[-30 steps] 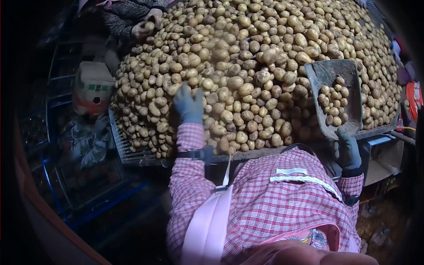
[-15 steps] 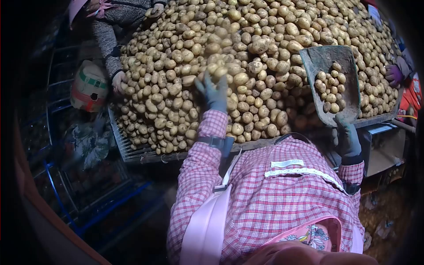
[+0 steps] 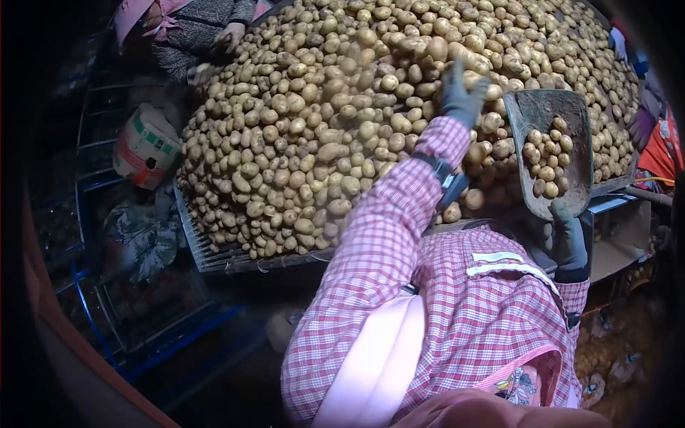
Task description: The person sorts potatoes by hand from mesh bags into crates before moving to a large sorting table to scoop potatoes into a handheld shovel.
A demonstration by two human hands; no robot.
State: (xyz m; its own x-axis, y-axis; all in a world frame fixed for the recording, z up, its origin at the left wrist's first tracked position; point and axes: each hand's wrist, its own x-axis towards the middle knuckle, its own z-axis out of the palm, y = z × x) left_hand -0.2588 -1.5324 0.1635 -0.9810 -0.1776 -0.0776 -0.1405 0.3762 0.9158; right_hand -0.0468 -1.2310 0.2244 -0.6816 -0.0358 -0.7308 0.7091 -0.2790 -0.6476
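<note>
A wide heap of potatoes (image 3: 300,143) lies before me, yellowish and partly soil-stained. My left hand (image 3: 464,98), in a grey-blue glove, reaches over the heap with fingers apart, close against some potatoes that look smeared by motion. In my right hand (image 3: 569,242), gloved alike, is the near end of a worn scoop (image 3: 524,146). Its handle is mostly covered by the fingers. Small potatoes (image 3: 548,158) sit in the scoop's pan, just to the right of my left hand.
A slatted metal edge (image 3: 191,232) borders the heap at left. Beyond it stand a white, green and red bucket (image 3: 148,146) and dark crates. One co-worker's hand (image 3: 232,34) is at upper left; another's purple glove (image 3: 642,127) is at right. A cardboard box (image 3: 619,239) sits below.
My left hand has swept right across the heap towards the scoop. The scoop has shifted slightly right and down in view. The co-worker at upper left has drawn an arm back.
</note>
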